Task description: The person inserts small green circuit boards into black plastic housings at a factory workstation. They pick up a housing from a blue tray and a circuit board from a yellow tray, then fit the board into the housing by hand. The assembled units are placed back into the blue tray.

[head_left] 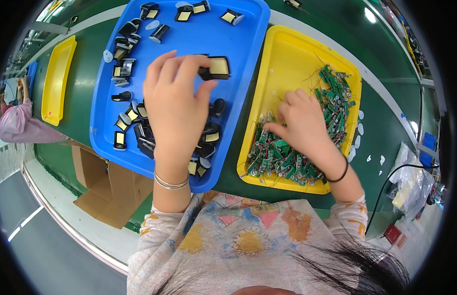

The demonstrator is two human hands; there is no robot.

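My left hand (pixel 175 93) is raised over the blue tray (pixel 184 46), pinching a black plastic housing (pixel 217 68) with a pale yellow pad between thumb and fingers. Beneath and around it in the tray lie several more such black housings (pixel 119 141), many with yellow pads, and some grey oval pieces (pixel 152 25). My right hand (pixel 303 120) is low over the yellow tray (pixel 282 49), at the pile of small green circuit boards (pixel 287 160) with thin wires. Its fingers curl downward with their tips hidden, the thumb stretched toward the boards. Whether it grips a board is not visible.
Both trays rest on a green work surface (pixel 243 169). White oval pieces (pixel 357 141) lie right of the yellow tray, near a clear plastic bag (pixel 412 184). At left are another yellow tray (pixel 59 81), an open cardboard box (pixel 110 189) and another person in pink (pixel 29 123).
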